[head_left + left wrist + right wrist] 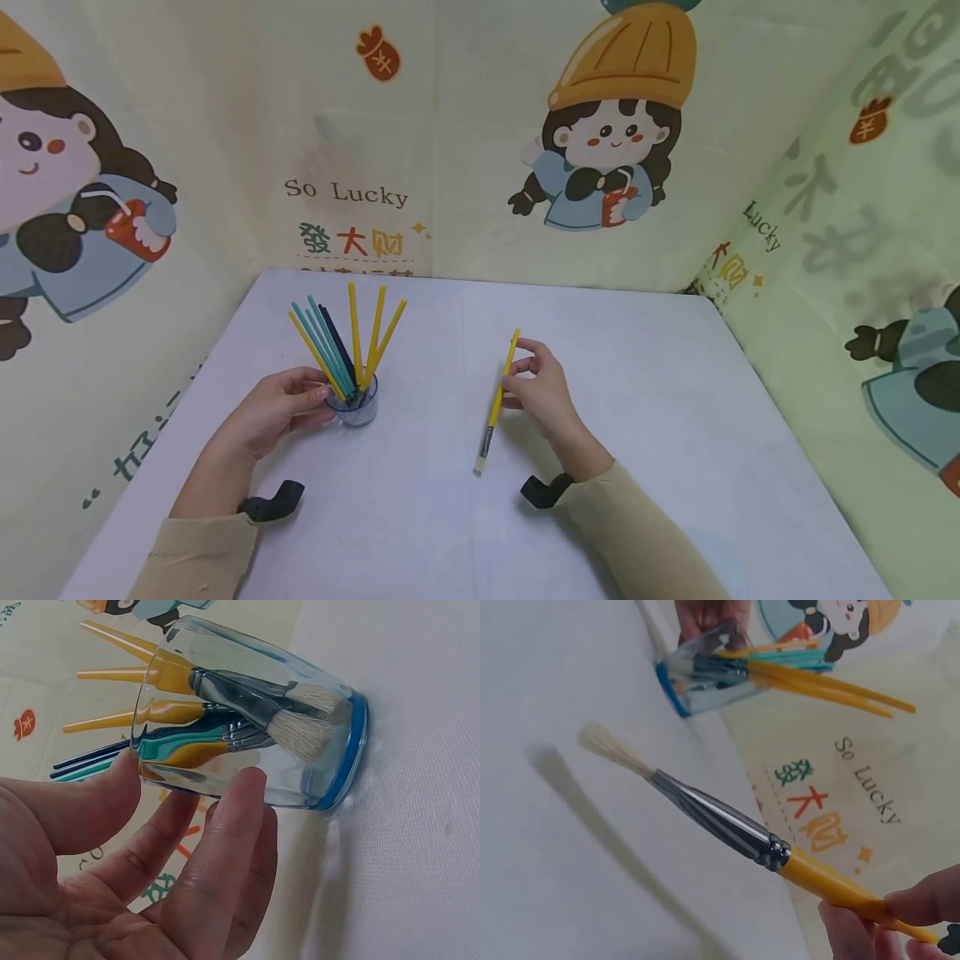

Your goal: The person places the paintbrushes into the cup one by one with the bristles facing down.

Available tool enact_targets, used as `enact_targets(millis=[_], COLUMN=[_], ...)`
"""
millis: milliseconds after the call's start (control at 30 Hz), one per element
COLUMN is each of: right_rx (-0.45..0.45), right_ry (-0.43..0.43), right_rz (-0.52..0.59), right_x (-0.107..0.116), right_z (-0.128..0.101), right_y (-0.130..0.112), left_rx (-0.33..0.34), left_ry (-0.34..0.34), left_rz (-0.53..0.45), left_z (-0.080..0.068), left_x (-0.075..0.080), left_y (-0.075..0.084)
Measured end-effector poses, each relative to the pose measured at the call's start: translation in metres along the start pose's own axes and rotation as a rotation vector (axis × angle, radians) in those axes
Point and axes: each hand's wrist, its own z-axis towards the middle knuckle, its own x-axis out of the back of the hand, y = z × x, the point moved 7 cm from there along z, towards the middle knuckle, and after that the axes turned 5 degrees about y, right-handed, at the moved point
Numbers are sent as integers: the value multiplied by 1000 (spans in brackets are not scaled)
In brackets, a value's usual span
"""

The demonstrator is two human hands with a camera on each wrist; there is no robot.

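A clear glass (354, 410) with a blue base stands upright on the table, holding several paintbrushes (330, 346) bristles down, with yellow, teal and dark blue handles. My left hand (288, 404) rests against the glass's left side, thumb at the rim; the left wrist view shows its fingers (232, 855) loosely bent along the wall, not wrapped round it. To the right, my right hand (540, 385) pinches a yellow-handled paintbrush (496, 404) between thumb and fingers. This brush slants with its pale bristles (611, 746) pointing down toward the table, above their shadow in the right wrist view.
A white cloth covers the table (420, 517). Printed cream curtains (465, 150) with cartoon figures hang close behind it and along both sides. Each wrist carries a black camera mount (273, 502) at the sleeve's end.
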Motion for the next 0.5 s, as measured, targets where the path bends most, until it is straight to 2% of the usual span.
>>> enact_targets(millis=[233,500], right_rx=[66,137], right_ry=[-6,-61], right_rz=[150,341], right_x=[-22,-50], right_z=[-7,-16], right_y=[-18,-40], left_rx=[-15,-20], left_ry=[-8,-12], left_rz=[5,4], left_z=[0,-2], left_x=[0,1], left_y=[1,3])
